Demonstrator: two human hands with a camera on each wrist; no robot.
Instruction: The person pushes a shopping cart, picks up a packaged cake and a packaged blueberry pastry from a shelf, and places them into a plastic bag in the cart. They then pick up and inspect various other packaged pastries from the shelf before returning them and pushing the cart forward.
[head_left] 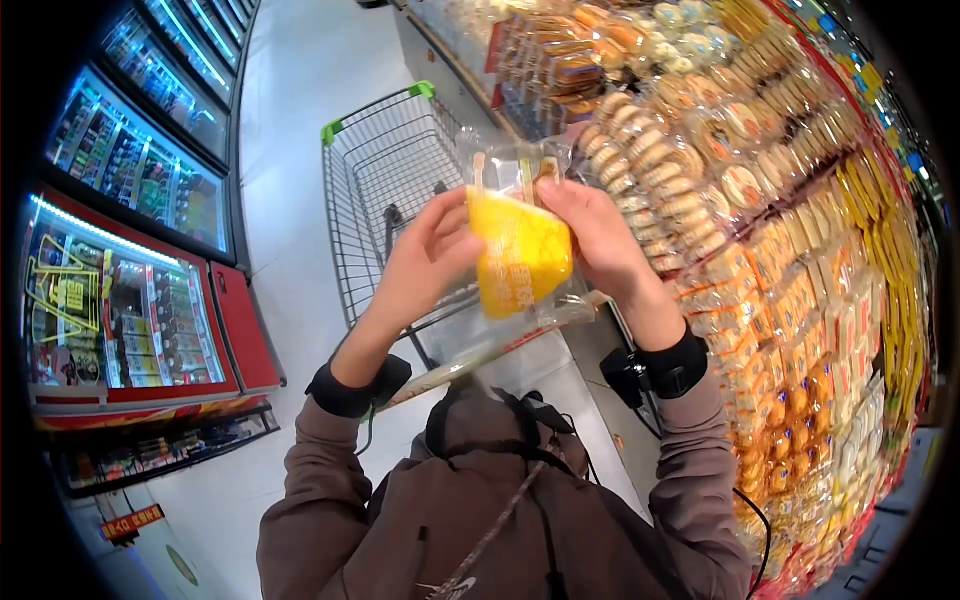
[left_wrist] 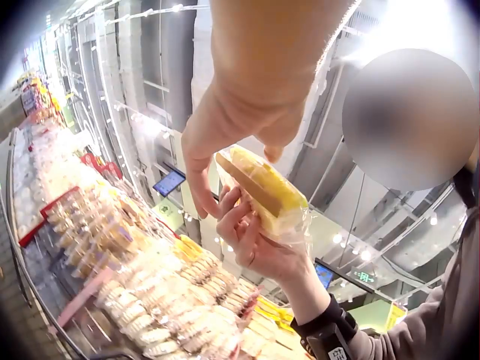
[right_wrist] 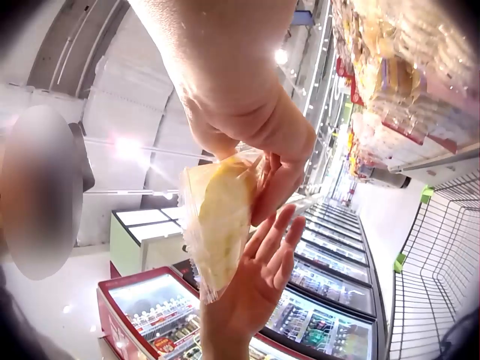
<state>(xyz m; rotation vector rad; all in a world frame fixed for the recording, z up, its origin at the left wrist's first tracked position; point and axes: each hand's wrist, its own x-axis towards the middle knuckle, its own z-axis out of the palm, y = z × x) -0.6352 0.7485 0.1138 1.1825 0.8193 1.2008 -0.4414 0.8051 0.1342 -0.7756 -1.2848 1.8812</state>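
A yellow, wedge-shaped packaged cake (head_left: 524, 255) in a clear wrapper is held up in front of the chest, over the shopping cart. My right hand (head_left: 597, 235) grips its right side, thumb across the upper corner. In the left wrist view, the fingers of the right hand (left_wrist: 247, 236) curl against one face of the cake (left_wrist: 262, 184). My left hand (head_left: 432, 252) is at the package's left edge, its fingers overlapping the edge in the head view. Seen from the right wrist, the left hand (right_wrist: 259, 281) has its palm showing and fingers extended beside the wrapper.
A wire shopping cart (head_left: 375, 170) with green corners stands just ahead. Wrapped baked goods (head_left: 690, 170) fill a long display on the right. Glass-door coolers (head_left: 130, 150) line the left side, with a red-framed chest (head_left: 225, 330) nearer.
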